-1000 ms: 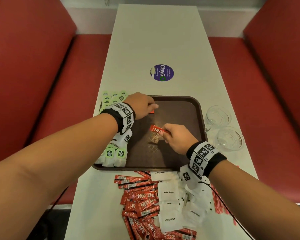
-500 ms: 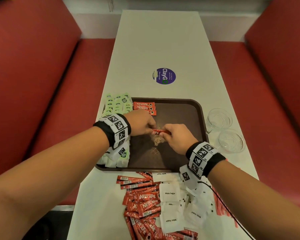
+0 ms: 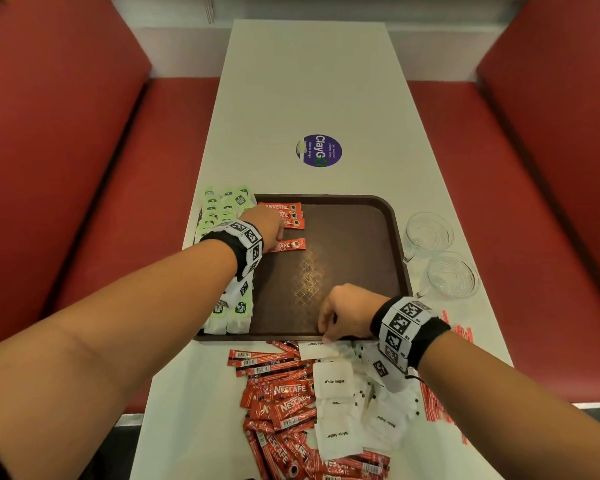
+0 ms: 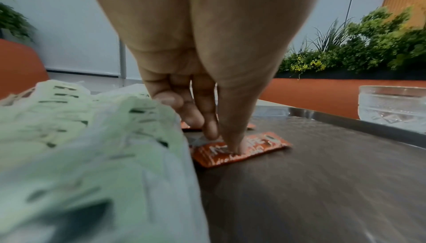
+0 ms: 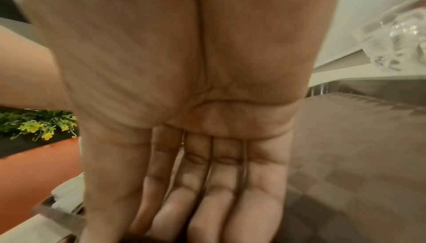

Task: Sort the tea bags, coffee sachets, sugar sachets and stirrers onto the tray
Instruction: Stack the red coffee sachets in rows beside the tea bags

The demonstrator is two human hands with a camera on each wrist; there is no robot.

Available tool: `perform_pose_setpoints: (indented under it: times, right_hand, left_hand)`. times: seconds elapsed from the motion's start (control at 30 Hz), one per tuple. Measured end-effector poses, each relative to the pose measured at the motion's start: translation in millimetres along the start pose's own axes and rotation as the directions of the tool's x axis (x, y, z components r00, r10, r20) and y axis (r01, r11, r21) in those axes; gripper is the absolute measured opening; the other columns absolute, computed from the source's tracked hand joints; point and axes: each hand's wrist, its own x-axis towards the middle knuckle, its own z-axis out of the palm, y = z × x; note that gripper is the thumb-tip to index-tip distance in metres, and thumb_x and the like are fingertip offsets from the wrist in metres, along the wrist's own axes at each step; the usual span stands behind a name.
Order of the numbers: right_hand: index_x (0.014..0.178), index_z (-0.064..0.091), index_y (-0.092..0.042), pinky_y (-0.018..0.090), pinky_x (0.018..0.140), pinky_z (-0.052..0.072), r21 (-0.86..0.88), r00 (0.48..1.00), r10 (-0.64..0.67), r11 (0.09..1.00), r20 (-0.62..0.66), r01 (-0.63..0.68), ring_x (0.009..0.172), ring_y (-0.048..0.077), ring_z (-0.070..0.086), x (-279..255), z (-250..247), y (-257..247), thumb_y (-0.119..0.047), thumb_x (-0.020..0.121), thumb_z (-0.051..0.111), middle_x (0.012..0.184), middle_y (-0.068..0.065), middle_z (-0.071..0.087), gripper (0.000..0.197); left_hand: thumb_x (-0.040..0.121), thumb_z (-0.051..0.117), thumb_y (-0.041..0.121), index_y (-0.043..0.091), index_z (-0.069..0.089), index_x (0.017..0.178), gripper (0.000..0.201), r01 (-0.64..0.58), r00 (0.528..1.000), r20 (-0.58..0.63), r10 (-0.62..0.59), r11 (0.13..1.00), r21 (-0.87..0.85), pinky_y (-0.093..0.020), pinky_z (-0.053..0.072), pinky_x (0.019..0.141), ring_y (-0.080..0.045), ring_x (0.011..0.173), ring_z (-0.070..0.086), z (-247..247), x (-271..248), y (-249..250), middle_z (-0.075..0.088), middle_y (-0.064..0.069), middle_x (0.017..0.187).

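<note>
A brown tray (image 3: 357, 237) lies mid-table. Green-and-white tea bags (image 3: 222, 209) run along its left side. A short row of red coffee sachets (image 3: 290, 213) sits at the far left. Just nearer lies one more coffee sachet (image 3: 290, 244) (image 4: 260, 146), flat on the tray. My left hand (image 3: 274, 233) (image 4: 226, 143) presses it with the thumb tip, the fingers straight. My right hand (image 3: 326, 329) (image 5: 207, 219) hovers at the tray's near edge, empty and relaxed, just above a white sugar sachet (image 3: 314, 345).
On the table nearer me lie a pile of coffee sachets (image 3: 284, 403), white sugar sachets (image 3: 333, 381) and red stirrers (image 3: 433, 403). Two glass cups (image 3: 428, 233) (image 3: 451, 275) stand right of the tray. A purple sticker (image 3: 319, 150) marks the far table. Red benches flank it.
The coffee sachet passed from my right hand to my left, which carried it to the far left and laid it on the tray. My right hand drew back to the near edge.
</note>
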Motion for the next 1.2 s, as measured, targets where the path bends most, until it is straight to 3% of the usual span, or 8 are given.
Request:
perform_pose_setpoints:
  times: [0.07, 0.27, 0.4, 0.53, 0.73, 0.83, 1.07, 1.2]
  right_hand:
    - [0.095, 0.078, -0.023, 0.022, 0.075, 0.051, -0.008, 1.0, -0.005, 1.0, 0.002, 0.005, 0.083, 0.009, 0.065, 1, 0, 0, -0.027, 0.083, 0.08, 0.094, -0.007, 0.074, 0.013]
    - [0.093, 0.078, -0.026, 0.027, 0.08, 0.055, -0.018, 1.0, 0.0, 1.0, 0.009, 0.0, 0.086, 0.011, 0.067, 2, 0, -2, -0.028, 0.082, 0.081, 0.094, -0.008, 0.074, 0.012]
    - [0.091, 0.078, -0.026, 0.029, 0.082, 0.055, -0.029, 1.0, -0.003, 1.0, 0.009, 0.003, 0.088, 0.013, 0.067, 3, 0, -2, -0.028, 0.082, 0.081, 0.095, -0.006, 0.074, 0.01]
    - [0.091, 0.078, -0.026, 0.027, 0.08, 0.053, -0.031, 1.0, -0.002, 1.0, -0.001, 0.002, 0.085, 0.012, 0.066, 2, 1, -1, -0.028, 0.082, 0.081, 0.094, -0.006, 0.075, 0.01]
    - [0.094, 0.077, -0.024, 0.026, 0.077, 0.053, -0.049, 0.999, -0.001, 0.999, -0.038, -0.001, 0.085, 0.013, 0.066, -2, 4, -4, -0.028, 0.084, 0.077, 0.093, -0.006, 0.074, 0.01]
    - [0.1, 0.075, -0.021, 0.024, 0.072, 0.048, -0.076, 0.993, -0.029, 0.997, -0.116, 0.021, 0.083, 0.012, 0.063, -7, 10, -11, -0.031, 0.087, 0.072, 0.094, -0.006, 0.072, 0.017]
    - [0.1, 0.071, -0.024, 0.025, 0.069, 0.042, -0.128, 0.962, -0.143, 0.985, -0.231, 0.116, 0.077, 0.01, 0.054, -15, 33, -47, -0.035, 0.09, 0.069, 0.081, -0.013, 0.057, 0.016]
    - [0.102, 0.073, -0.023, 0.029, 0.073, 0.049, -0.168, 0.962, -0.167, 0.977, -0.214, 0.132, 0.083, 0.015, 0.059, -15, 51, -63, -0.032, 0.087, 0.071, 0.087, -0.008, 0.066, 0.018]
  left_hand:
    - [0.092, 0.068, 0.019, 0.022, 0.071, 0.112, 0.02, -0.009, 1.0, 0.018, 0.009, 1.0, 0.0, -0.031, 0.049, 0.097, -0.022, 0.112, 0.061, 1, 3, 1, 0.066, 0.0, 0.121]
    - [0.092, 0.068, 0.022, 0.019, 0.072, 0.112, 0.021, -0.054, 0.997, 0.06, 0.051, 0.997, 0.05, -0.029, 0.047, 0.091, -0.021, 0.109, 0.062, 5, 6, 3, 0.069, -0.001, 0.115]
    - [0.096, 0.058, 0.019, 0.013, 0.07, 0.113, 0.022, -0.005, 0.996, -0.091, 0.014, 0.995, 0.096, -0.033, 0.049, 0.088, -0.026, 0.108, 0.063, 5, 11, 1, 0.067, -0.008, 0.116]
    - [0.096, 0.059, 0.012, 0.018, 0.07, 0.118, 0.026, -0.036, 0.999, -0.031, 0.037, 0.998, 0.047, -0.03, 0.046, 0.093, -0.026, 0.114, 0.06, -1, 16, 4, 0.066, -0.006, 0.122]
    - [0.096, 0.059, 0.021, 0.021, 0.068, 0.12, 0.026, -0.066, 0.974, -0.222, 0.052, 0.996, -0.056, -0.035, 0.048, 0.095, -0.025, 0.111, 0.061, 0, -14, 2, 0.067, -0.006, 0.12]
    - [0.095, 0.059, 0.024, 0.023, 0.07, 0.11, 0.018, -0.162, 0.943, -0.315, 0.106, 0.975, -0.155, -0.03, 0.047, 0.088, -0.017, 0.098, 0.063, 4, -56, 4, 0.07, 0.002, 0.107]
    - [0.095, 0.058, 0.037, 0.028, 0.07, 0.099, 0.016, -0.295, 0.949, -0.134, 0.284, 0.953, -0.064, -0.024, 0.042, 0.074, -0.009, 0.085, 0.058, 48, -148, 3, 0.065, 0.012, 0.094]
    - [0.093, 0.055, 0.037, 0.028, 0.071, 0.097, 0.019, -0.293, 0.956, 0.018, 0.293, 0.95, 0.105, -0.027, 0.04, 0.064, -0.015, 0.077, 0.058, 71, -177, 6, 0.069, 0.006, 0.088]
